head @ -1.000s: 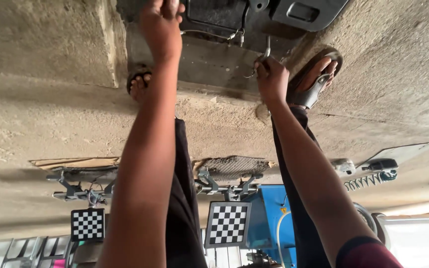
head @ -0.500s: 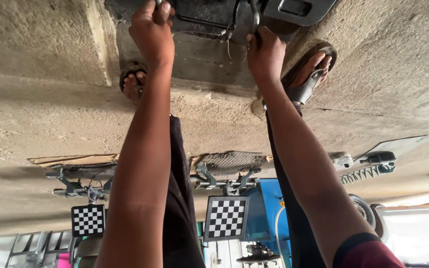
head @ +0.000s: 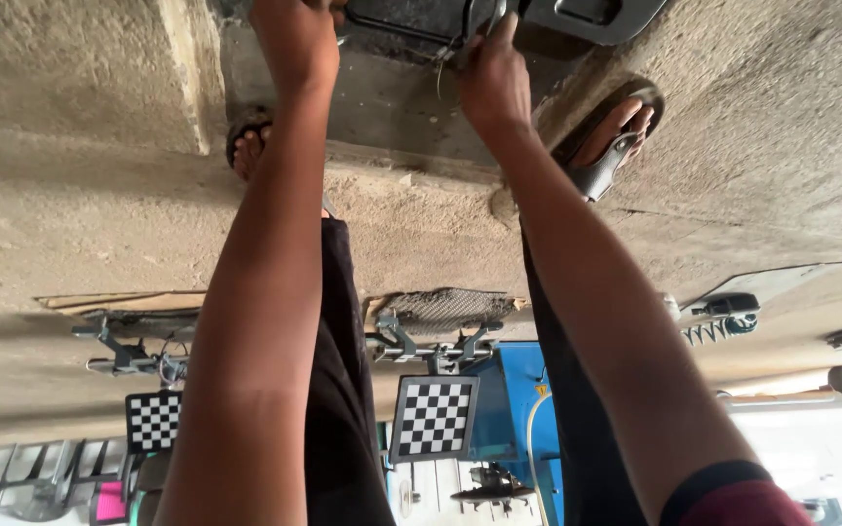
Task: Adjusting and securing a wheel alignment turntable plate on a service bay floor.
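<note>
Concrete floor, left hand perhaps gripping, cropped

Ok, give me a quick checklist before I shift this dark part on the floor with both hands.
1. Left hand grip on the dark part: cannot tell, the fingers run off the frame.
2. Right hand grip: ok, closed on the thin metal rod.
3. Feet clear: ok, the right sandal and left foot stand apart from the part.
4. Thin wire by the right hand: cannot tell whether it hangs free.
5. Footing: ok, the concrete floor looks dry and bare under the feet.
</note>
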